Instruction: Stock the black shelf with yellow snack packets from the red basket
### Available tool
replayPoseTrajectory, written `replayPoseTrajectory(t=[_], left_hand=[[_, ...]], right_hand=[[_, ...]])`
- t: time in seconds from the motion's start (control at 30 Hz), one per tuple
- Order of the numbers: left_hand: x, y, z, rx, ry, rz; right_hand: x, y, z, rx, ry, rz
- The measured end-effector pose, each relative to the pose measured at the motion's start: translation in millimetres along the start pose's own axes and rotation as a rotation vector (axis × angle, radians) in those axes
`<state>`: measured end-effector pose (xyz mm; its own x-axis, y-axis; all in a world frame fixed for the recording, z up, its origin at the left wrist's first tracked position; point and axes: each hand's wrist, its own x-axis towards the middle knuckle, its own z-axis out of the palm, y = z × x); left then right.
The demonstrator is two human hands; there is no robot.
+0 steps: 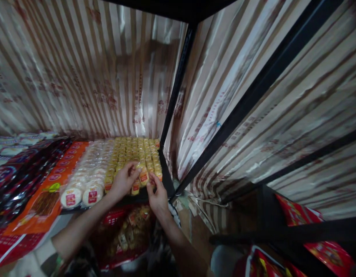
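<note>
1. Far left of the rows of yellow packets [126,148], white-wrapped packs [25,141] lie in a group.
2. Nearer the rows come dark, glossy packages [36,173], then an orange bag [51,181].
3. Directly left of the rows, round cakes [93,192] in clear wrap, the front ones bearing red labels, stand in two files.
4. Below the rows is a red basket [111,220] with wrapped goods in it.
5. Over the front of the rows, the left hand [127,179] has thumb and fingers drawn close together beside one yellow packet [143,177]; I cannot tell whether it pinches it.
6. That packet is at the rows' front, between the hands.
7. At the rows' front right, the right hand [158,194] has bent fingers near the same packet; its grip is unclear.
8. Right of the rows rises a black post [178,84]; well beyond are red bags [299,211].
</note>
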<state>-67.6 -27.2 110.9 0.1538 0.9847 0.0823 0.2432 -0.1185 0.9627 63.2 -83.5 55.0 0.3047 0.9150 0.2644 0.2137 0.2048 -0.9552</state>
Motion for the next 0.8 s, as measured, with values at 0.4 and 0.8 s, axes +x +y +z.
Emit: replayPoseTrajectory(t=[0.4, 0.8], left_hand=[[68, 19, 30.4, -0.06, -0.2, -0.035], [175, 20, 76.1, 0.341, -0.109, 0.198]], right_hand=[[53, 10, -6, 0.415, 0.12, 0.214], [137, 25, -17, -0.235, 0.347, -0.025]])
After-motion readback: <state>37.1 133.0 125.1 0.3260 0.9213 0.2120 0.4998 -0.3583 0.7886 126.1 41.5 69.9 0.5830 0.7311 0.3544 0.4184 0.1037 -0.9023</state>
